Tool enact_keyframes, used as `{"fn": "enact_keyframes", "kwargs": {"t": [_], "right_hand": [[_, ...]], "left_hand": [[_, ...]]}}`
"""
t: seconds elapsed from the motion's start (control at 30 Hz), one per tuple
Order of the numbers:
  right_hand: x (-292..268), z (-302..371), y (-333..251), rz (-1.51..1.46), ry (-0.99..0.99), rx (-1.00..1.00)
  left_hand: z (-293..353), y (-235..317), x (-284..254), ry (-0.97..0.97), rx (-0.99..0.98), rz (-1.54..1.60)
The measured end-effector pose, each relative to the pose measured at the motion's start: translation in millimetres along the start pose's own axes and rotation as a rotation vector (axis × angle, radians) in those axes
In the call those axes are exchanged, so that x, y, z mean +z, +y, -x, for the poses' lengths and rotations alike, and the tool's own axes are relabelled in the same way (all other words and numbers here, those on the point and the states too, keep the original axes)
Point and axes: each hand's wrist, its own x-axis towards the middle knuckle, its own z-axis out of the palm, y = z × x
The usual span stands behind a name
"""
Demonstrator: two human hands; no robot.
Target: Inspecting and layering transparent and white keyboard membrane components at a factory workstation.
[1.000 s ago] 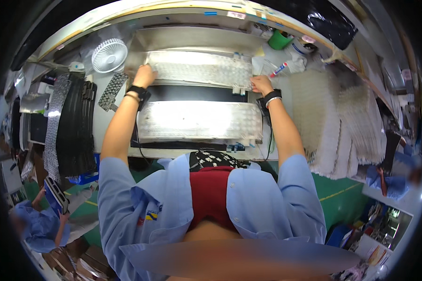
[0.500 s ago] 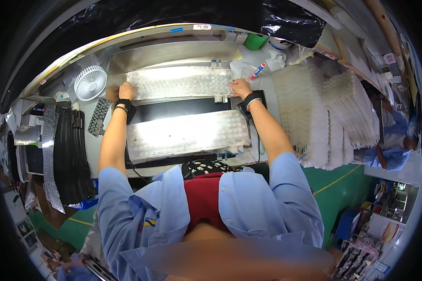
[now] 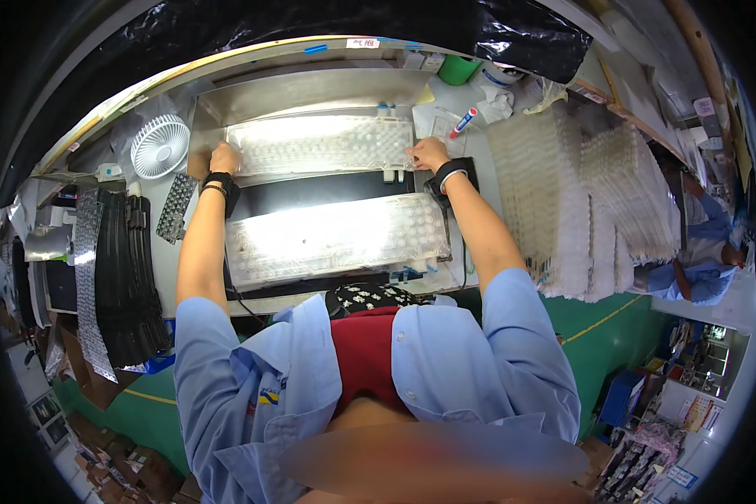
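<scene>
My left hand (image 3: 223,159) grips the left end of a clear dimpled plastic tray (image 3: 321,144) that lies on a lit panel at the back of the bench. My right hand (image 3: 428,154) holds the tray's right end. Both wrists wear black bands. A second clear tray (image 3: 336,238) lies on a nearer lit panel, just below my forearms, untouched. A dark strip (image 3: 328,188) separates the two trays.
A small white fan (image 3: 160,147) stands at the left. Stacks of black trays (image 3: 124,277) lie further left. Piles of clear trays (image 3: 580,193) fill the right side. A marker pen (image 3: 464,123) and green cup (image 3: 459,70) sit behind. Another person in blue (image 3: 697,252) is at the far right.
The view has shifted, so the bench sits lower and more to the right. Both hands stay on the ends of the far tray.
</scene>
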Motion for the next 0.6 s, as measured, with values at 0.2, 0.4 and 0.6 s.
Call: {"fn": "enact_keyframes", "kwargs": {"t": [0.2, 0.4, 0.6], "right_hand": [[-15.4, -19.0, 33.9, 0.191, 0.200, -0.217], [-5.7, 8.9, 9.7, 0.276, 0.011, -0.296], [-40.6, 30.9, 32.4, 0.081, 0.091, -0.367]], "left_hand": [[18.4, 27.9, -16.7, 0.025, 0.114, -0.052], [15.1, 1.8, -6.0, -0.145, 0.236, -0.141], [60.8, 1.7, -68.4, -0.018, 0.455, 0.249]]}}
